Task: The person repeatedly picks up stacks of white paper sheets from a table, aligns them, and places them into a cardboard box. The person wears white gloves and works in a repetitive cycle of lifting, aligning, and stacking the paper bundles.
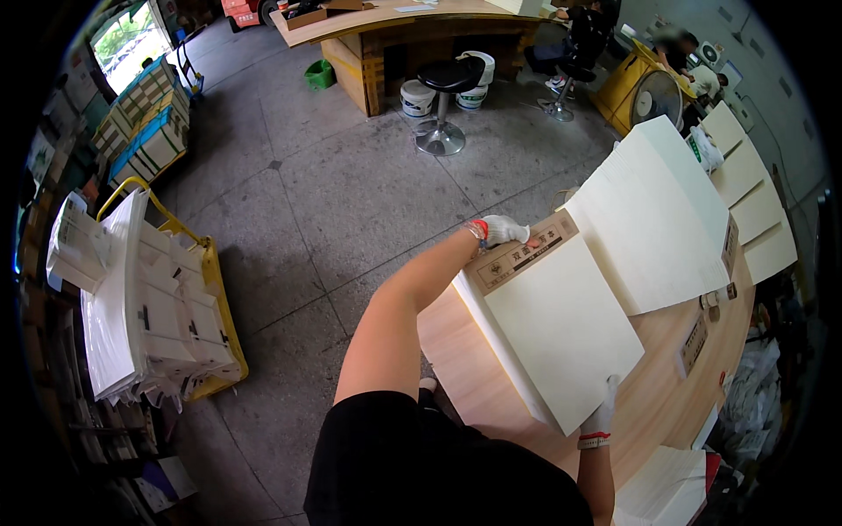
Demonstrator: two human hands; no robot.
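A large pad of cream paper (561,324) with a brown printed band (500,266) along its far end lies at the near edge of the wooden table (478,351). My left hand (505,230), in a white glove with bare fingertips, is closed over the band's far edge, thumb on top. At the pad's near right corner my right hand (600,415), also gloved, grips the edge; its lower fingers are hidden. Beyond the pad stands a tall stack of cream sheets (649,219). A separate brown-banded piece (693,344) rests on the table to the right.
More paper (662,486) lies at the lower right, with clear plastic bags (754,390) beside the table. A yellow trolley (215,307) with wrapped stacks stands left. Ahead are a black stool (447,79) and another workbench (377,19). People sit at the far right near a fan (656,98).
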